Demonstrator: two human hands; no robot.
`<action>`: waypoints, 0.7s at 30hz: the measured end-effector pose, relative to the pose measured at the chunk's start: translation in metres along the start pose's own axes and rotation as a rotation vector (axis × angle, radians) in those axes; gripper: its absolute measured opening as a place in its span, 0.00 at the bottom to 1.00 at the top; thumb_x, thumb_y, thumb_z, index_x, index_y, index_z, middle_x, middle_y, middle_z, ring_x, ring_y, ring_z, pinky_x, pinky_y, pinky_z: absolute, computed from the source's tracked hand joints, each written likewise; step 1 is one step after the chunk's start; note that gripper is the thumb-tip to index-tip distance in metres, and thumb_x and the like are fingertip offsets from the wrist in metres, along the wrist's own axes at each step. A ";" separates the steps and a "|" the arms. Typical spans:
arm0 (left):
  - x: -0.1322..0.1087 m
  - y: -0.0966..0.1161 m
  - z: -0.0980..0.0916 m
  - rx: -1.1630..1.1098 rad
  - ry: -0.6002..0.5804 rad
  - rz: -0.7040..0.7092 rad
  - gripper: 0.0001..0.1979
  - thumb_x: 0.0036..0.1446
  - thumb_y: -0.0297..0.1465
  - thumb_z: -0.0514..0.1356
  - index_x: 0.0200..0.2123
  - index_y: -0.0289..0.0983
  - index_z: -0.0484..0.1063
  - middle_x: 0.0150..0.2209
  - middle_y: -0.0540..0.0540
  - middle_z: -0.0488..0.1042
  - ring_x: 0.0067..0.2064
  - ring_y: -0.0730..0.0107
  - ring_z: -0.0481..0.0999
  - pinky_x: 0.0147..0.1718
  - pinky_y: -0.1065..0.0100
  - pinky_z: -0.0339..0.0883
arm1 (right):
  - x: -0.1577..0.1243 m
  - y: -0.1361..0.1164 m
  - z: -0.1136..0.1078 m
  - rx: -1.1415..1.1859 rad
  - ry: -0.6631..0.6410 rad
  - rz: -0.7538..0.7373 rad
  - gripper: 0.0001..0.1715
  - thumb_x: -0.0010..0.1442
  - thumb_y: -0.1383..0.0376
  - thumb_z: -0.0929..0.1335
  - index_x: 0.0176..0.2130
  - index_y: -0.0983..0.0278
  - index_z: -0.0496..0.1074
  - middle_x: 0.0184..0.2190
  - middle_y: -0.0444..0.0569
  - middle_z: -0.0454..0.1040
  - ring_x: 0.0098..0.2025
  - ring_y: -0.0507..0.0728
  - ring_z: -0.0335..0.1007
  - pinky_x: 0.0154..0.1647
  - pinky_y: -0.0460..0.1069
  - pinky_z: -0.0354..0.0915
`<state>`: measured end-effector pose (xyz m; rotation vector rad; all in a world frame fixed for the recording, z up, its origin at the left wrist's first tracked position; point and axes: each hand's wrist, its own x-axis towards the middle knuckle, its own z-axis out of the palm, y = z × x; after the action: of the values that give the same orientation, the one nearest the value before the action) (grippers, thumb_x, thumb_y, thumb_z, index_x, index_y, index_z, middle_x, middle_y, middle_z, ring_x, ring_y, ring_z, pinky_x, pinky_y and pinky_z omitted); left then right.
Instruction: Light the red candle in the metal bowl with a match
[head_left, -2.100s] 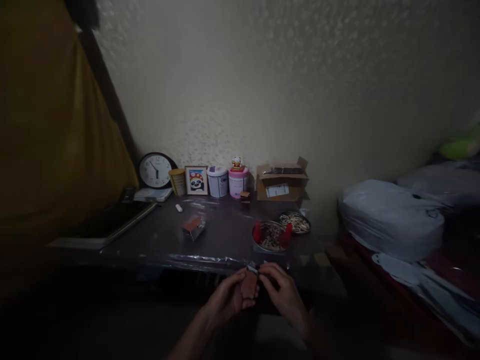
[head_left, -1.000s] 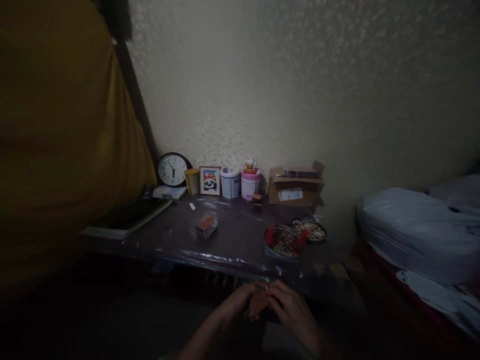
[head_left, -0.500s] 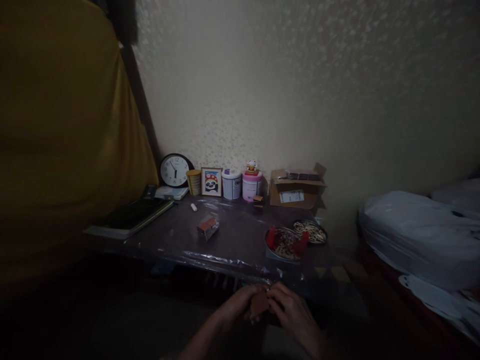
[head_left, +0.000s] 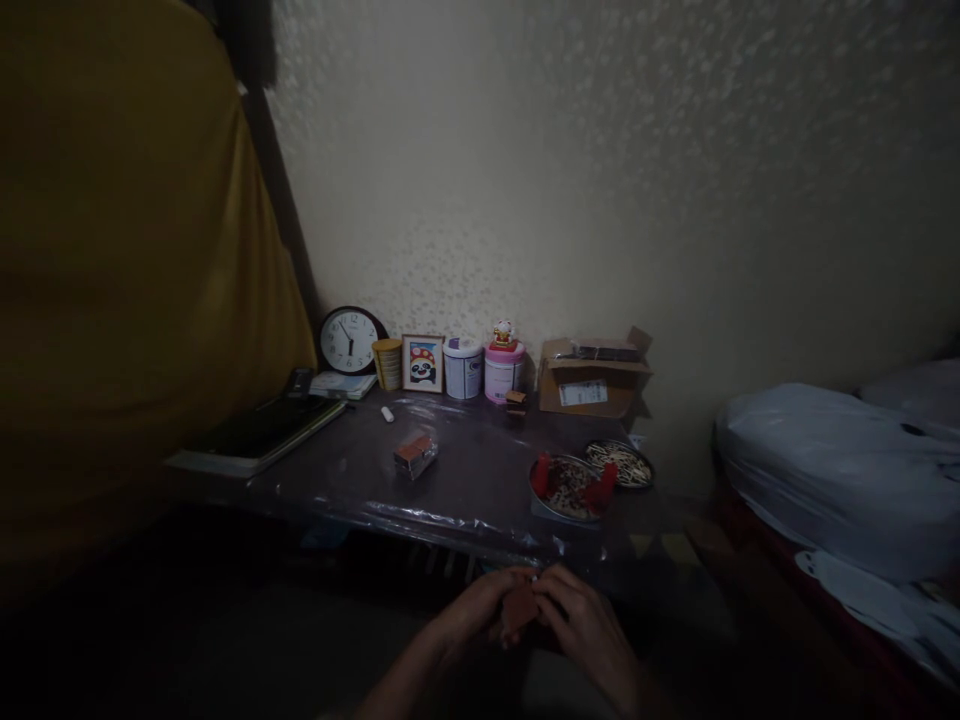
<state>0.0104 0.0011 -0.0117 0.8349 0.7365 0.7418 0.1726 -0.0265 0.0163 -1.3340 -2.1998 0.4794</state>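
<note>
My left hand [head_left: 476,608] and my right hand [head_left: 581,625] meet low in the picture, just in front of the dark table's near edge [head_left: 420,520]. Both are closed around a small reddish-brown box [head_left: 517,606] held between them. Its top end shows a pale spot by my fingertips. On the table, a round metal tin [head_left: 566,488] with small sticks and two red pieces stands nearest my hands. A second dish of pale sticks [head_left: 619,462] sits behind it.
A small wrapped orange packet [head_left: 415,453] lies mid-table. Along the wall stand a clock [head_left: 349,340], a framed panda picture [head_left: 422,363], a white can [head_left: 462,367], a pink can [head_left: 502,372] and an open cardboard box [head_left: 594,378]. A yellow curtain [head_left: 127,260] hangs left; grey bedding [head_left: 832,470] lies right.
The view has swung left and up a little, so the table sits further right. My hands stay together on the small box and have sunk lower in the picture.
</note>
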 end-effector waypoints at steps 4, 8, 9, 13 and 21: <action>-0.005 0.005 0.004 -0.005 0.028 -0.009 0.20 0.47 0.34 0.55 0.43 0.32 0.72 0.23 0.49 0.73 0.17 0.78 0.64 0.15 0.75 0.53 | 0.001 0.001 0.000 0.017 -0.020 0.016 0.14 0.62 0.68 0.60 0.35 0.59 0.73 0.35 0.45 0.73 0.37 0.52 0.71 0.40 0.44 0.64; -0.006 0.007 0.005 0.038 0.018 -0.022 0.20 0.46 0.35 0.55 0.42 0.31 0.72 0.23 0.49 0.72 0.17 0.78 0.64 0.15 0.75 0.53 | 0.001 0.004 0.001 0.016 -0.040 0.011 0.14 0.62 0.68 0.59 0.35 0.59 0.73 0.36 0.45 0.73 0.39 0.52 0.70 0.40 0.44 0.63; -0.006 0.007 0.005 0.043 0.015 -0.019 0.20 0.47 0.35 0.55 0.43 0.32 0.72 0.23 0.49 0.73 0.17 0.78 0.64 0.15 0.75 0.53 | 0.001 0.004 0.001 0.010 -0.040 0.007 0.14 0.62 0.68 0.59 0.35 0.60 0.73 0.36 0.45 0.72 0.38 0.53 0.70 0.40 0.44 0.63; -0.006 0.005 0.004 0.032 0.016 -0.002 0.21 0.48 0.36 0.55 0.45 0.34 0.71 0.25 0.49 0.74 0.18 0.78 0.65 0.15 0.75 0.54 | 0.001 0.006 0.002 -0.012 -0.037 0.010 0.14 0.62 0.68 0.59 0.33 0.60 0.72 0.34 0.45 0.72 0.36 0.52 0.70 0.38 0.45 0.62; -0.001 0.000 0.003 0.031 0.023 0.004 0.19 0.48 0.34 0.55 0.43 0.33 0.71 0.24 0.49 0.74 0.17 0.77 0.64 0.15 0.74 0.54 | 0.001 0.003 -0.001 -0.011 -0.070 0.040 0.13 0.61 0.69 0.59 0.33 0.60 0.71 0.34 0.45 0.72 0.37 0.52 0.70 0.40 0.44 0.61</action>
<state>0.0120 -0.0009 -0.0098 0.8568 0.7688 0.7460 0.1747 -0.0241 0.0164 -1.3894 -2.2390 0.5374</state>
